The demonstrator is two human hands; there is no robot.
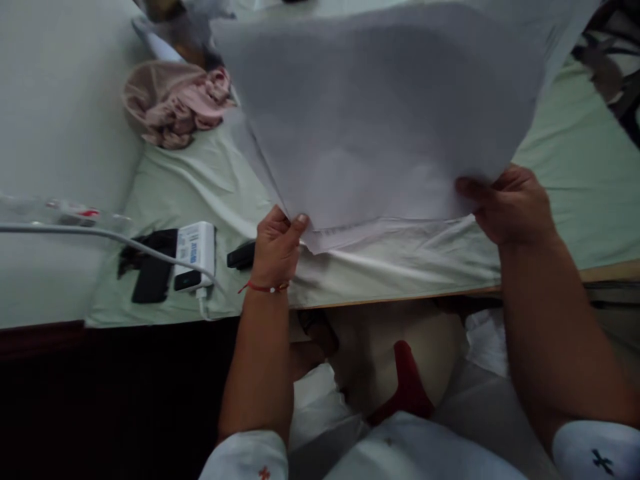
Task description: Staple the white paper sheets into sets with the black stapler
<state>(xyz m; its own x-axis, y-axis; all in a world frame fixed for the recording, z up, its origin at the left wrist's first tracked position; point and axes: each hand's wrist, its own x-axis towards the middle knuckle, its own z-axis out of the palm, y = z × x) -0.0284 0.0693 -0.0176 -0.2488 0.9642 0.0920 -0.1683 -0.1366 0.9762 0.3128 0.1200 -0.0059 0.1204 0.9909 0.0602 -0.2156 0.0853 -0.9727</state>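
Several large sheets of pale paper point(380, 127) hang tilted in front of me over a bed, their near edges slightly out of line. My left hand point(277, 243) pinches the near left corner, thumb on top. At the near right side my right hand point(515, 203) grips the same sheets, its thumb lying over the paper. Fingers beneath the sheets are hidden on both sides. Just left of my left hand a small black object point(241, 255) lies on the sheet, partly covered by the hand; its kind is unclear.
A pale green bedsheet point(590, 200) covers the bed. To the left lie a white power bank point(196, 257) with a cable point(115, 237) and a dark phone point(153, 277). A crumpled pink cloth point(183, 107) sits by the wall point(60, 100). Below the bed edge shows something red point(407, 380).
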